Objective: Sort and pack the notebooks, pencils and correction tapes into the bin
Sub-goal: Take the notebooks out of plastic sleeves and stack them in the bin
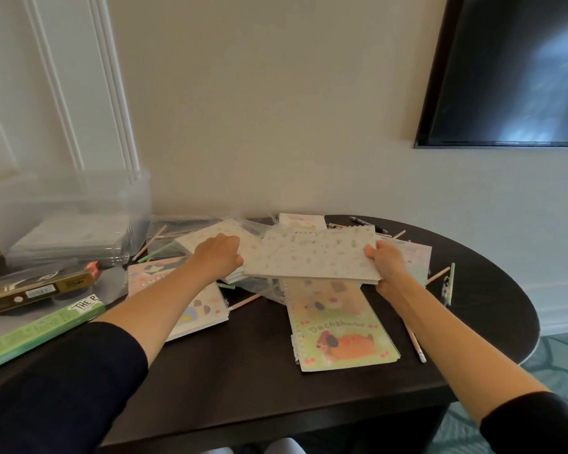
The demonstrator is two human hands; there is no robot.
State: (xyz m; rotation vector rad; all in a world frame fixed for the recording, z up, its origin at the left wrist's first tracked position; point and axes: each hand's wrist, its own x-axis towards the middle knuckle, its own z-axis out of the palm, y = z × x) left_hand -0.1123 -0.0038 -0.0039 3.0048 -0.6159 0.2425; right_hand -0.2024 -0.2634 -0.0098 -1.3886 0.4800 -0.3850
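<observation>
Dark sleeves (63,388) are reaching in from the near edge, with bare forearms stretching over the surface (243,371). The right grip (386,267) is pinching the right edge of a speckled notebook (312,253), thumb on top. The left grip (218,257) is curling its fingers at the left edge of the same notebook. Together they are holding it tilted just above the pile in the middle of the surface. Beneath it a green dachshund notebook (341,335) is lying flat, and a pink notebook (151,276) is sitting partly under the left forearm. Pencils (415,342) are lying scattered around the pile, one just right of the dachshund notebook. A clear bin (69,217) is standing at the back left against the wall, well apart from the held notebook. A gold box (36,290) and a green box (36,329) are lying in front of the bin.
</observation>
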